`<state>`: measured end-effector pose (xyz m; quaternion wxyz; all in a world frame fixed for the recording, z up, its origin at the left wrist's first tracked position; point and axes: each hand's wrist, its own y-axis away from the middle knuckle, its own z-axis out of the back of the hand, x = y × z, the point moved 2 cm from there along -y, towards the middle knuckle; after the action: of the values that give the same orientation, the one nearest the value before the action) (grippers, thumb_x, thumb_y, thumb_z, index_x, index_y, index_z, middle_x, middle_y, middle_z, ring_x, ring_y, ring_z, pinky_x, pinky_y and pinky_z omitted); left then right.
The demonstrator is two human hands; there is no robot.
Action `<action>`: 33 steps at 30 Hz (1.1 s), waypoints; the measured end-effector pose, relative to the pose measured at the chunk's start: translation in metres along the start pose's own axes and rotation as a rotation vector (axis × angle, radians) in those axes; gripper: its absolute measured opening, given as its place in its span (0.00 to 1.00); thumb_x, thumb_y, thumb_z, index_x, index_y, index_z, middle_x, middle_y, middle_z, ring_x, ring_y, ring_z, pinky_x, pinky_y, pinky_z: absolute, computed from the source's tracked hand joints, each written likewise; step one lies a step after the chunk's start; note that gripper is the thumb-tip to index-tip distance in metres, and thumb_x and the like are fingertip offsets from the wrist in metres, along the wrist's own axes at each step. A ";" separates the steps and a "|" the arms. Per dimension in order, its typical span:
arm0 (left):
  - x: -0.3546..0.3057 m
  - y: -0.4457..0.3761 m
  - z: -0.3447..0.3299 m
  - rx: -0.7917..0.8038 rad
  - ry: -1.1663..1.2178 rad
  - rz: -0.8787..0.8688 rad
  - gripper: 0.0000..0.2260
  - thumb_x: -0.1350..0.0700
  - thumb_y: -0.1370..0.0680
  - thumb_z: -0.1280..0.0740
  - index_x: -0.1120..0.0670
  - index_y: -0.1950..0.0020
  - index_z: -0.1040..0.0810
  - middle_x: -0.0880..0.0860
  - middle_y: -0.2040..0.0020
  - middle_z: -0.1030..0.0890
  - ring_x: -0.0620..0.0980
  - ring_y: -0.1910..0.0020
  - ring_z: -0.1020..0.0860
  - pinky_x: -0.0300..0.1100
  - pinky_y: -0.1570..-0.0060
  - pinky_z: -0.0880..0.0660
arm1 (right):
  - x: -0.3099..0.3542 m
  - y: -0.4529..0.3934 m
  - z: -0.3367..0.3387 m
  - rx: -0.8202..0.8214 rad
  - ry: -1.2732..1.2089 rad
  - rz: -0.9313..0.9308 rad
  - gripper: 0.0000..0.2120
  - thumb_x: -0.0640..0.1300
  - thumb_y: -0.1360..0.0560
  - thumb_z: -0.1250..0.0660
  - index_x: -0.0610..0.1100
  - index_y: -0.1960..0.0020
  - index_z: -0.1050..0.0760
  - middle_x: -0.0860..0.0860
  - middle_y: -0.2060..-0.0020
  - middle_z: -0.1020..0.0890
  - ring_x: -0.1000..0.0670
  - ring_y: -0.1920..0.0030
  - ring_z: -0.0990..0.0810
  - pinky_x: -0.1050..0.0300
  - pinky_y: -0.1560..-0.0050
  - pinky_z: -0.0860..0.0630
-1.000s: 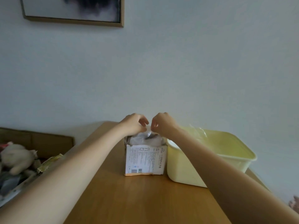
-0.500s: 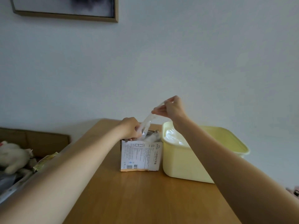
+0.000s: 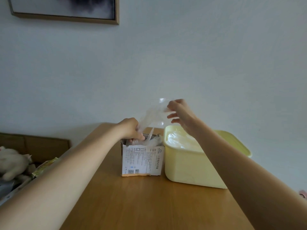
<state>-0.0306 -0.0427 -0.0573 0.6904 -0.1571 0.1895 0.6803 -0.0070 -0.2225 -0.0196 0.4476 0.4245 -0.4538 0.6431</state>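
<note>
A clear plastic glove (image 3: pixel 153 114) hangs in the air just above the middle of the frame, stretched slantwise between the two hands. The right hand (image 3: pixel 181 113) is raised over the near left corner of the tub (image 3: pixel 191 166). Its grip pinches the glove's upper edge between thumb and forefinger, and the other fingers stick out loosely below. The left hand (image 3: pixel 130 128) sits lower and to the left, at the open top of the box (image 3: pixel 142 161). Its grip is curled, knuckles up, closed on the glove's lower end. A thin strip of the glove trails down into the box, where more crumpled clear plastic shows.

The box stands upright on the desk (image 3: pixel 149 205), its printed white side facing the camera and its right side touching the pale yellow tub. Clear plastic also lies inside the tub near its left wall.

At the left edge of the frame, below desk level, a plush toy (image 3: pixel 11 161) lies in front of a brown carton (image 3: pixel 43 145). A framed picture (image 3: pixel 66 15) hangs on the wall at the upper left.
</note>
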 end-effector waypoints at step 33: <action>-0.083 0.009 0.014 -0.056 0.624 -0.273 0.26 0.40 0.31 0.29 0.52 0.39 0.25 0.49 0.42 0.23 0.46 0.43 0.26 0.42 0.41 0.30 | 0.014 0.014 0.040 0.203 -0.214 0.052 0.10 0.35 0.23 0.38 0.45 0.60 0.25 0.51 0.64 0.23 0.54 0.68 0.23 0.63 0.66 0.25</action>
<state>-0.0388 -0.1087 -0.0054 0.6794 -0.4004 0.3501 0.5056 -0.0182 -0.2615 -0.0003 0.3348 0.5216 -0.4424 0.6482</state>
